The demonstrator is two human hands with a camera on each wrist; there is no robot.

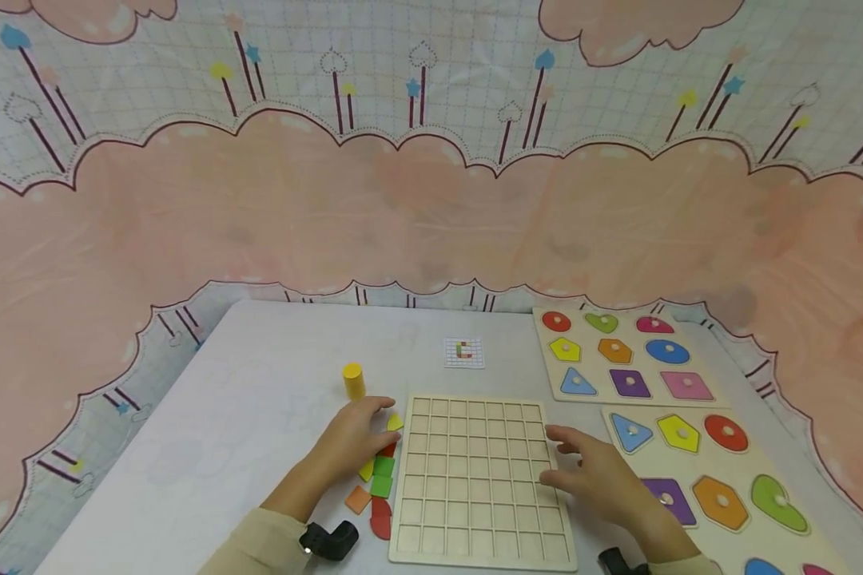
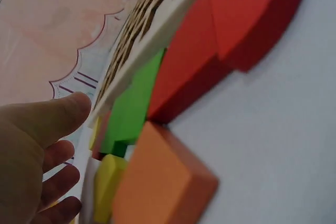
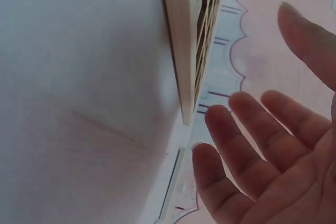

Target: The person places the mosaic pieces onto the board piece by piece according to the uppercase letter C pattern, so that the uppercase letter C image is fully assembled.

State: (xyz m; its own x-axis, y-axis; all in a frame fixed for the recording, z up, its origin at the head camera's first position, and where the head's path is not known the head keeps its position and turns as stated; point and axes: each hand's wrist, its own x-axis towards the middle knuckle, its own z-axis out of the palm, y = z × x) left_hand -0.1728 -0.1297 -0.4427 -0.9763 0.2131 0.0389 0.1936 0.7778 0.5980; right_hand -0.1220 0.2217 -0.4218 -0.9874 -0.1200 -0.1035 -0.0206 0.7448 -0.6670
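Observation:
A pale wooden grid board point(image 1: 480, 483) with square cells lies between the two hands. My left hand point(image 1: 351, 441) hovers at its left edge over small coloured blocks, its fingers loosely spread and holding nothing. Beneath and beside it are green blocks point(image 1: 382, 477), an orange square block point(image 1: 358, 500), red blocks point(image 1: 380, 519) and yellow pieces point(image 1: 395, 422), partly hidden by the hand. In the left wrist view, the thumb points toward the board's edge. My right hand point(image 1: 600, 477) is at the board's right edge, with relaxed, apart fingers and nothing in the palm point(image 3: 294, 192).
A yellow cylinder point(image 1: 354, 382) stands beyond the left hand. Behind the board lies a small card point(image 1: 463, 352) with a coloured pattern on a grid. Two shape puzzle boards with knobbed pieces, a far one point(image 1: 590, 393) and a nearer one point(image 1: 744, 461), lie at the right.

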